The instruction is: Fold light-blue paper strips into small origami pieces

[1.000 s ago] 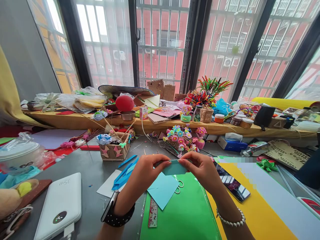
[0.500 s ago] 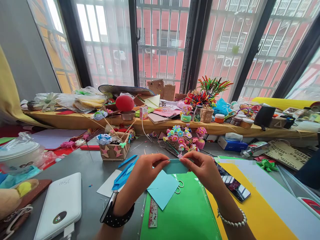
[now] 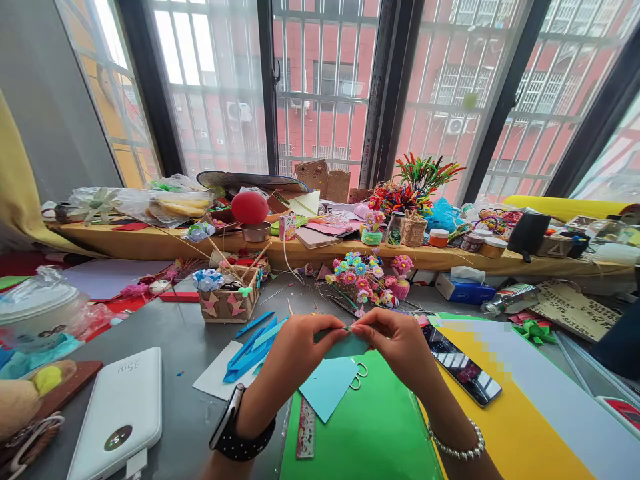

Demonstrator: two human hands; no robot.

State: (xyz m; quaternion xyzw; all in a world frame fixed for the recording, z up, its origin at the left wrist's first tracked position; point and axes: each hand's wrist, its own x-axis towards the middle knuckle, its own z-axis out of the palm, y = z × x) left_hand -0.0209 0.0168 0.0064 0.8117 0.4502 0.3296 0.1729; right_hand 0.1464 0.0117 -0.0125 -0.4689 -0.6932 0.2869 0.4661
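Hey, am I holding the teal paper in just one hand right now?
No, your left hand and right hand are both pinching the teal paper.

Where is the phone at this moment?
In the head view, the phone lies right of centre on the yellow sheet, just to the right of the person's right hand.

Bright daylight enters through barred windows (image 3: 325,120) beyond the far edge of the tabletop (image 3: 185,427), bleaching the left panes (image 3: 173,47) and leaving the held paper (image 3: 350,347) shaded. Glare streaks the phone (image 3: 463,367) toward the right edge; wide-angle distortion slants the outer window frames (image 3: 150,87), and blocky pixels mar the pale sheet (image 3: 545,380).
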